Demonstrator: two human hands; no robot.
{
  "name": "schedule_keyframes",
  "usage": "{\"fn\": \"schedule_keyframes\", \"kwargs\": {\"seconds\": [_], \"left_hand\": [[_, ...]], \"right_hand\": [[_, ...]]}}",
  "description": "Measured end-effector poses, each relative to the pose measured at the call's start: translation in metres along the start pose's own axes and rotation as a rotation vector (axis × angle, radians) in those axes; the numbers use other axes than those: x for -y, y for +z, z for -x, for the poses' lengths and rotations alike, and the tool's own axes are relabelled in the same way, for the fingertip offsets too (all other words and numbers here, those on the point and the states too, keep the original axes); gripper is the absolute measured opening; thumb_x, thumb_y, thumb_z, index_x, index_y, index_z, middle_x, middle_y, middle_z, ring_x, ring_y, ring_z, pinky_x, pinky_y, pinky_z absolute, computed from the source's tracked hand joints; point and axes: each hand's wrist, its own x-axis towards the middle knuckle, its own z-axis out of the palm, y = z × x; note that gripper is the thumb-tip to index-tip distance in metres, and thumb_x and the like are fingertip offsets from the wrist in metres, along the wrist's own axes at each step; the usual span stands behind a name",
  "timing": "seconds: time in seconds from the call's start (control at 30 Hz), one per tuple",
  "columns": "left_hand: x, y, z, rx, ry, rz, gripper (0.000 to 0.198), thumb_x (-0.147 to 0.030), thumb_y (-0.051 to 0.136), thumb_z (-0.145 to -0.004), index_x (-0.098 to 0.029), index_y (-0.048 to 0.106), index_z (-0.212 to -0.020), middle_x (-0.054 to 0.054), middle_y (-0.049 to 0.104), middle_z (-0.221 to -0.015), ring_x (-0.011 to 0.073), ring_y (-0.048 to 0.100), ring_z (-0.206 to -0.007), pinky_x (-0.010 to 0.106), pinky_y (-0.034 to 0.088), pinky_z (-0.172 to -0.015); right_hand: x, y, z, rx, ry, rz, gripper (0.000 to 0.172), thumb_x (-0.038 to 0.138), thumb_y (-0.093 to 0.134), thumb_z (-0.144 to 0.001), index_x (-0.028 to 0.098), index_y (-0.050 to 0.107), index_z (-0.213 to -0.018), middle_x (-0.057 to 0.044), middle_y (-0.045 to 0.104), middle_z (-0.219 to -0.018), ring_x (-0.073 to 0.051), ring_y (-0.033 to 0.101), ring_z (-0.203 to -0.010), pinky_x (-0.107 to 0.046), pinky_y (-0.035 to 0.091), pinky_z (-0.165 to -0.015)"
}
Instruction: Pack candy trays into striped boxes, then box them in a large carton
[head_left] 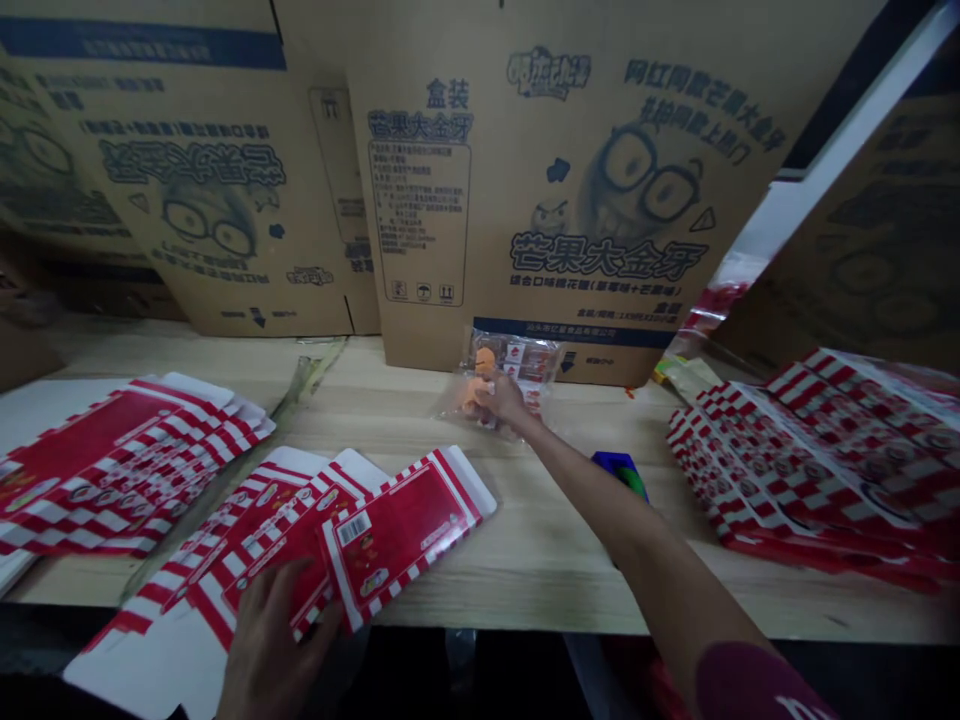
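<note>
My right hand point(501, 398) reaches far across the wooden table point(540, 540) and is closed on a clear plastic packet point(517, 365) of orange and red-white sweets, which lies against the big cardboard carton point(562, 190). My left hand point(274, 640) lies at the near edge with its fingers pressed flat on a fanned row of flat red-and-white striped box blanks point(337, 530). The top blank shows a barcode label.
A pile of the same flat blanks point(127, 460) lies at the left and a thicker stack point(817, 460) at the right. Printed cardboard cartons point(210, 200) wall off the back. A blue-green object point(621, 470) sits behind my right forearm. Crumpled plastic wrap point(311, 370) lies mid-table.
</note>
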Motion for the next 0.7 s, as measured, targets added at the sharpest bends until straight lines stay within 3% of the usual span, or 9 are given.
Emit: {"fn": "schedule_keyframes", "kwargs": {"seconds": [0.13, 0.2, 0.3, 0.4, 0.47, 0.53, 0.7], "left_hand": [[-0.019, 0.021, -0.016, 0.038, 0.331, -0.328, 0.071, -0.051, 0.069, -0.068, -0.019, 0.052, -0.128, 0.020, 0.047, -0.138, 0.0410, 0.037, -0.132, 0.056, 0.036, -0.103], [-0.041, 0.039, -0.033, 0.136, 0.348, -0.464, 0.091, -0.054, 0.074, -0.058, -0.016, 0.046, -0.136, 0.025, 0.039, -0.145, 0.0455, 0.028, -0.138, 0.060, 0.026, -0.108], [-0.071, 0.064, -0.056, 0.376, 0.280, -0.601, 0.122, -0.060, 0.079, -0.042, -0.012, 0.035, -0.145, 0.031, 0.027, -0.150, 0.0501, 0.019, -0.140, 0.065, 0.012, -0.109], [-0.084, 0.077, -0.066, 0.516, 0.246, -0.613, 0.128, -0.058, 0.079, -0.040, -0.013, 0.028, -0.149, 0.031, 0.027, -0.150, 0.0483, 0.024, -0.138, 0.066, 0.012, -0.107], [-0.086, 0.077, -0.065, 0.504, 0.246, -0.603, 0.123, -0.052, 0.078, -0.044, -0.014, 0.027, -0.149, 0.028, 0.034, -0.146, 0.0449, 0.031, -0.133, 0.063, 0.015, -0.107], [-0.085, 0.073, -0.059, 0.473, 0.249, -0.604, 0.118, -0.048, 0.076, -0.046, -0.015, 0.028, -0.148, 0.026, 0.040, -0.141, 0.0426, 0.036, -0.129, 0.061, 0.017, -0.108], [-0.084, 0.054, -0.032, 0.419, 0.237, -0.586, 0.111, -0.042, 0.075, -0.048, -0.014, 0.031, -0.146, 0.025, 0.042, -0.137, 0.0444, 0.036, -0.126, 0.061, 0.014, -0.108]], "right_hand": [[-0.006, 0.007, -0.042, 0.074, 0.068, 0.124, 0.027, 0.033, 0.058, -0.093, 0.016, 0.059, -0.114, -0.008, 0.061, -0.116, -0.021, 0.062, -0.099, -0.042, 0.053, -0.086], [-0.008, 0.011, -0.051, 0.095, 0.093, 0.167, 0.029, 0.033, 0.058, -0.093, 0.016, 0.058, -0.116, -0.008, 0.060, -0.117, -0.021, 0.061, -0.100, -0.042, 0.053, -0.086], [-0.011, 0.017, -0.052, 0.105, 0.093, 0.199, 0.028, 0.033, 0.058, -0.093, 0.015, 0.059, -0.114, -0.008, 0.061, -0.115, -0.021, 0.062, -0.099, -0.042, 0.053, -0.085], [-0.013, 0.014, -0.040, 0.105, 0.023, 0.180, 0.019, 0.030, 0.058, -0.092, 0.014, 0.063, -0.102, -0.006, 0.064, -0.105, -0.019, 0.062, -0.092, -0.038, 0.051, -0.082], [-0.015, 0.006, -0.025, 0.100, -0.053, 0.141, 0.011, 0.021, 0.057, -0.090, 0.014, 0.065, -0.089, -0.005, 0.066, -0.092, -0.018, 0.061, -0.086, -0.032, 0.048, -0.078], [-0.016, -0.006, -0.006, 0.094, -0.137, 0.086, 0.013, 0.013, 0.053, -0.085, 0.015, 0.065, -0.080, -0.004, 0.066, -0.081, -0.017, 0.059, -0.079, -0.027, 0.042, -0.071], [-0.020, -0.030, 0.055, 0.053, -0.274, -0.047, 0.016, 0.015, 0.047, -0.082, 0.017, 0.061, -0.075, 0.000, 0.060, -0.069, -0.015, 0.051, -0.066, -0.025, 0.035, -0.063]]}}
